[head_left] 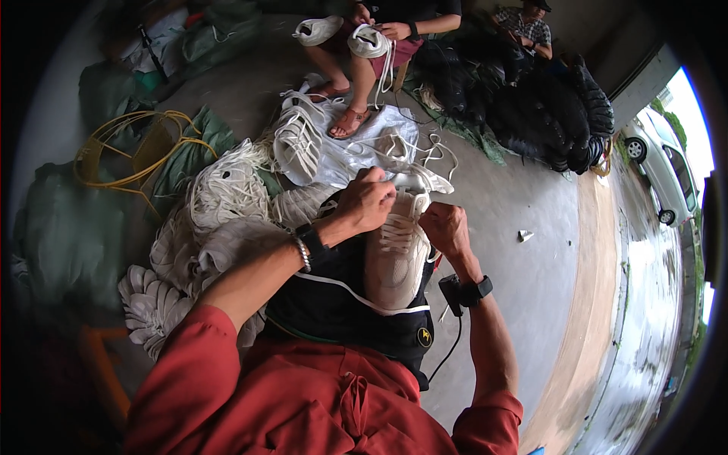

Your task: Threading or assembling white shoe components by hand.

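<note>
A white sneaker lies on my black-covered lap, its toe toward me. White shoelace crosses its front in several rows. My left hand is closed at the left of the shoe's upper eyelets, knuckles up. On the opposite side my right hand is closed too, beside the collar. Both hands appear to pinch the lace, though the fingers hide most of what they grip. Just beyond the shoe's opening lies more white footwear material, partly covered by my left hand.
White shoes and heaped shoe uppers lie ahead and left, beside a yellow wire frame. Facing me, a person in sandals handles white shoes. Another person sits behind black piled shoes. A silver car stands outside at right.
</note>
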Available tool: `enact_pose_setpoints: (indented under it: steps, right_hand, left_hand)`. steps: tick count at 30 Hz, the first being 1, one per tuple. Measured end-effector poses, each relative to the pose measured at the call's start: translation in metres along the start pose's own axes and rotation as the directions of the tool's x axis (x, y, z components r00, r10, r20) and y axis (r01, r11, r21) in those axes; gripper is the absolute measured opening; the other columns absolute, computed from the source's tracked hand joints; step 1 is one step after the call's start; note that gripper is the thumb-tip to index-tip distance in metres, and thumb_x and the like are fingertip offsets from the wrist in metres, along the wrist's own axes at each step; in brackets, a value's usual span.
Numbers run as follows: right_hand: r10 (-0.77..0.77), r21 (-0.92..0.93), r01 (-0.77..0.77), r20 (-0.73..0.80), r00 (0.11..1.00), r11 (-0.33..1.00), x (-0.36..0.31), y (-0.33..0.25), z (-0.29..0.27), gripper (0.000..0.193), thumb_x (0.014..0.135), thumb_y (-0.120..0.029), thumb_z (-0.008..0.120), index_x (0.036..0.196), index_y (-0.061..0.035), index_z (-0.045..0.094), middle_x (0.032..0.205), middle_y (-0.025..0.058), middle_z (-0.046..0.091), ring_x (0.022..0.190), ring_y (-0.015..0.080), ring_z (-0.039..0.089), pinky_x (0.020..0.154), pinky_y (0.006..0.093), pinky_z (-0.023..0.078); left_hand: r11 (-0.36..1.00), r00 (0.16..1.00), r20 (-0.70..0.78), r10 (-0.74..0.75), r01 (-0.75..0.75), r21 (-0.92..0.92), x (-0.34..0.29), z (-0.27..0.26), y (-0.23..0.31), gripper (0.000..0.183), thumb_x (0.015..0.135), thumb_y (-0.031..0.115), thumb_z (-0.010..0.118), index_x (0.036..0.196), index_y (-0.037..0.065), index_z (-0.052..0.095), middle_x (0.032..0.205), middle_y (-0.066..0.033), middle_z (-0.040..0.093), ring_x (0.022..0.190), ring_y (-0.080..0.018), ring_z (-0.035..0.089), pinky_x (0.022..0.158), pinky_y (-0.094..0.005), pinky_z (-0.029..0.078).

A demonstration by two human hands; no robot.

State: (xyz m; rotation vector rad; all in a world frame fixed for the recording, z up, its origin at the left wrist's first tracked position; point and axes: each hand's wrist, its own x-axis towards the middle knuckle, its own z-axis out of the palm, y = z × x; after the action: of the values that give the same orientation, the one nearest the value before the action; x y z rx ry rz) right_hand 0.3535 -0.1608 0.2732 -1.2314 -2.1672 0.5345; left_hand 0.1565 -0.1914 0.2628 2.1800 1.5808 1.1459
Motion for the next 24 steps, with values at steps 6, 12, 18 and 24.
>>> enact_pose_setpoints:
  steps: [6,12,18,24]
  right_hand:
    - [0.017,0.018,-0.017,0.034,0.999,1.000,0.002,-0.006,-0.008,0.015,0.063,-0.014,0.058,0.057,-0.0005,0.055,0.054,0.0178,0.052,0.049,0.0331,0.054,0.049,0.0369,0.044]
    - [0.067,0.162,-0.071,0.031,0.997,0.984,-0.002,0.001,0.009,0.015,0.065,-0.014,0.058,0.060,-0.0004,0.057,0.055,0.0194,0.052,0.049,0.0302,0.055,0.050,0.0360,0.044]
    - [0.050,0.544,-0.144,0.183,0.982,0.827,-0.009,0.029,-0.005,0.027,0.074,-0.009,0.064,0.098,-0.0005,0.057,0.068,0.0065,0.060,0.065,0.0112,0.056,0.060,0.0277,0.045]
    - [-0.030,0.367,-0.110,0.354,0.935,0.924,0.014,0.010,-0.017,0.033,0.077,-0.001,0.058,0.109,-0.0046,0.054,0.072,0.0053,0.060,0.069,0.0111,0.058,0.063,0.0264,0.047]
  left_hand:
    - [0.901,0.907,0.378,-0.185,0.002,0.434,0.021,0.001,0.013,0.020,0.067,0.020,0.061,0.079,0.003,0.063,0.101,-0.0163,0.048,0.101,-0.0339,0.042,0.079,-0.0503,0.036]
    - [0.915,0.838,0.487,-0.248,0.038,0.401,0.021,0.007,0.010,0.015,0.063,0.011,0.056,0.073,0.000,0.061,0.107,-0.0168,0.047,0.102,-0.0328,0.042,0.082,-0.0478,0.034]
    - [0.913,0.908,0.125,0.400,-0.407,0.038,-0.014,-0.013,0.086,0.010,0.068,0.005,0.052,0.076,-0.001,0.052,0.096,-0.0141,0.049,0.092,-0.0290,0.049,0.075,-0.0354,0.044]
    - [0.812,0.761,0.351,0.546,-0.375,-0.447,-0.062,0.001,0.127,0.009,0.077,0.012,0.054,0.075,0.005,0.050,0.065,-0.0098,0.053,0.060,-0.0288,0.058,0.053,-0.0365,0.047]
